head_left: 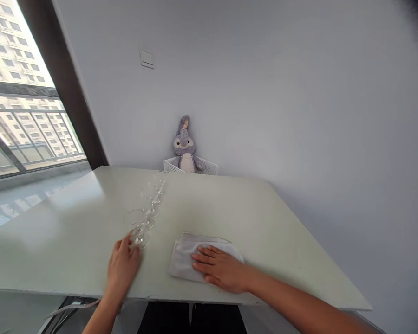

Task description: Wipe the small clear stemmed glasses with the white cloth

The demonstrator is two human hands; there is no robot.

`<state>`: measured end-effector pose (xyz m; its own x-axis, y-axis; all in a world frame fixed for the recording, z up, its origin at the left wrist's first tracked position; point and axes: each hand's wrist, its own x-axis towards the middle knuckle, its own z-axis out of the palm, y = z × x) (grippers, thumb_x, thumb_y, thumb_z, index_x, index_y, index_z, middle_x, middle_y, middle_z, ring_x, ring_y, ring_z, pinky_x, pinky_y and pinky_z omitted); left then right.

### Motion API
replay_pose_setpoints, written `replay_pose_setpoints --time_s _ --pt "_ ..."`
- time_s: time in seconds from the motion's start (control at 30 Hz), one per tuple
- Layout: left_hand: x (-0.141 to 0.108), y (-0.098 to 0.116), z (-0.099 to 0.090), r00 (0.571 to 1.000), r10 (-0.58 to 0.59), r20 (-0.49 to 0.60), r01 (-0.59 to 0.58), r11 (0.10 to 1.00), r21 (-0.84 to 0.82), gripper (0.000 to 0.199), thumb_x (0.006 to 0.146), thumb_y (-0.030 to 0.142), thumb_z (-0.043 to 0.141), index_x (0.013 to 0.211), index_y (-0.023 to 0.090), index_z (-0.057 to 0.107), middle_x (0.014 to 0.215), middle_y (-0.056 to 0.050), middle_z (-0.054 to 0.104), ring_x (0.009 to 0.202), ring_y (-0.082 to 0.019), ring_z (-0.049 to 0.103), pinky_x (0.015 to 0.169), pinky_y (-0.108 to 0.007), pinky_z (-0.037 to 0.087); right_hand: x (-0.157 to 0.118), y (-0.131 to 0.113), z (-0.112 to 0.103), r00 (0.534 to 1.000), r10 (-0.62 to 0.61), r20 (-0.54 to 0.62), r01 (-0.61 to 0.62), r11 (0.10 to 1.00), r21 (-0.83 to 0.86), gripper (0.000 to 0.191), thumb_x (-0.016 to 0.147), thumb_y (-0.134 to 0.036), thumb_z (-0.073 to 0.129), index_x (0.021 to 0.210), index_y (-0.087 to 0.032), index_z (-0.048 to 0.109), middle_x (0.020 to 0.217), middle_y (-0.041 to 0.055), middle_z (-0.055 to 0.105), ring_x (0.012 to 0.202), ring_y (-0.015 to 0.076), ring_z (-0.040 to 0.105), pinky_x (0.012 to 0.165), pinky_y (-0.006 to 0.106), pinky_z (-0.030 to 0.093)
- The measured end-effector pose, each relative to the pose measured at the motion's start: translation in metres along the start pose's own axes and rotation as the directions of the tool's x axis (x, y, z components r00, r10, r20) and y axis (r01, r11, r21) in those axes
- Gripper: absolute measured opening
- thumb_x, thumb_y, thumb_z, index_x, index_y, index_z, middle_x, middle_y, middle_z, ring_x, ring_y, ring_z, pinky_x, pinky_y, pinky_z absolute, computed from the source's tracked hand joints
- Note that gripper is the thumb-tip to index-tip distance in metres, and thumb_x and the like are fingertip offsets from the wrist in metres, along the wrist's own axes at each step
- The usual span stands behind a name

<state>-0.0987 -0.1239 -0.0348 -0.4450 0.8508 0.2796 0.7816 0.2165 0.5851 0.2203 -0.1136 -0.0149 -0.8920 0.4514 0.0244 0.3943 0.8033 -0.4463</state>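
Several clear wine glasses (154,200) stand upright in a row running away from me, left of the table's middle. At the near end of that row, my left hand (124,262) has its fingers curled and its thumb and index finger at the foot of the closest wine glass (140,240). The glass's foot rests on the table, and its clear outline is hard to trace. My right hand (223,269) lies flat, fingers spread, on a folded pale grey cloth (181,262) near the front edge.
The pale table (264,232) reaches back to the wall. Behind its far edge, a grey plush toy (186,148) sits in a white perforated basket (209,168). A window (24,120) is at left. Below the table's front left edge hangs a pale cable (73,306).
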Motion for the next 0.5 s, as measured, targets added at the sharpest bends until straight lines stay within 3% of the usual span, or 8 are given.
replay_pose_setpoints --time_s 0.1,0.27,0.4,0.5 --pt "-0.028 -0.001 -0.004 0.987 0.017 -0.159 -0.029 0.997 -0.074 0.038 0.077 0.038 0.038 0.107 0.021 0.052 0.073 -0.001 0.049 0.064 -0.015 0.051 0.063 -0.025 0.04 0.041 0.026 0.001 0.998 0.038 -0.044 -0.04 0.998 -0.057 0.045 0.09 -0.034 0.029 0.134 -0.028 0.025 0.141 -0.0017 0.026 0.131 0.0157 0.011 0.107 0.038 0.01" --pt "-0.053 -0.003 -0.003 0.998 -0.004 0.069 0.012 0.992 -0.128 0.031 0.071 0.046 0.042 0.084 0.024 0.059 0.048 0.004 0.043 0.047 -0.014 0.045 0.051 -0.024 0.038 0.118 0.085 -0.01 0.977 0.154 -0.146 -0.171 0.98 -0.107 0.045 0.09 -0.037 0.026 0.133 -0.023 0.032 0.141 0.0001 0.026 0.13 0.0173 0.016 0.106 0.036 0.014" --pt "-0.047 -0.006 0.002 0.99 -0.016 0.138 0.032 0.994 -0.109 0.027 0.065 0.045 0.044 0.075 0.028 0.062 0.062 0.002 0.061 0.054 -0.016 0.055 0.054 -0.025 0.04 0.16 0.133 -0.034 0.923 0.326 -0.207 -0.352 0.93 -0.107 0.046 0.089 -0.037 0.025 0.131 -0.02 0.034 0.141 0.0018 0.026 0.13 0.019 0.018 0.105 0.036 0.014" --pt "-0.042 -0.008 0.005 0.986 -0.02 0.167 0.033 0.997 -0.075 0.025 0.062 0.045 0.046 0.074 0.032 0.064 0.075 0.001 0.067 0.064 -0.02 0.06 0.054 -0.026 0.041 0.171 0.167 -0.055 0.85 0.467 -0.241 -0.5 0.861 -0.093 0.045 0.089 -0.037 0.026 0.131 -0.021 0.034 0.141 0.0005 0.025 0.13 0.018 0.017 0.105 0.035 0.013"
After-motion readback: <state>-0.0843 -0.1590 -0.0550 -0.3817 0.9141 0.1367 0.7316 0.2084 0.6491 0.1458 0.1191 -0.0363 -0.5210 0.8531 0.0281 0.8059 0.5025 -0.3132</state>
